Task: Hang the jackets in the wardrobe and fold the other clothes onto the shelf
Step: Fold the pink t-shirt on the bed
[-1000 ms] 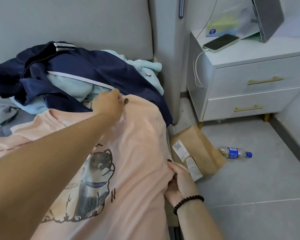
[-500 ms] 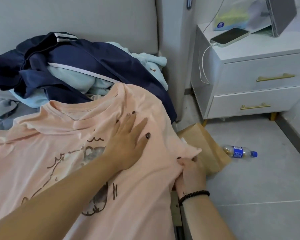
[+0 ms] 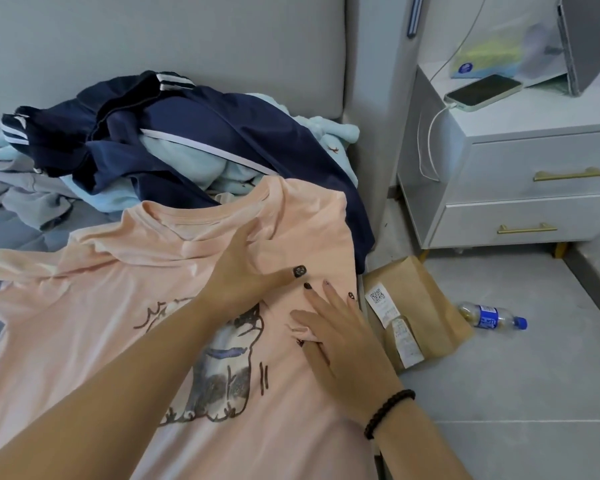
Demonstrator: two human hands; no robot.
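— Where is the pink T-shirt [image 3: 125,306] found?
— It is spread print-up on the bed [image 3: 21,233], near the navy jacket [image 3: 201,133] piled at the far side.
— How are the hands placed?
— The left hand [image 3: 246,271] is laid flat on the chest, fingers straight and apart. The right hand [image 3: 340,337] is pressed flat at the right edge, fingers straight.

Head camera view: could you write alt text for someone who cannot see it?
Two bare hands, left hand and right hand, press flat on a peach T-shirt with a cartoon print, spread on a bed. Behind it lies a navy jacket; a white nightstand stands at right.
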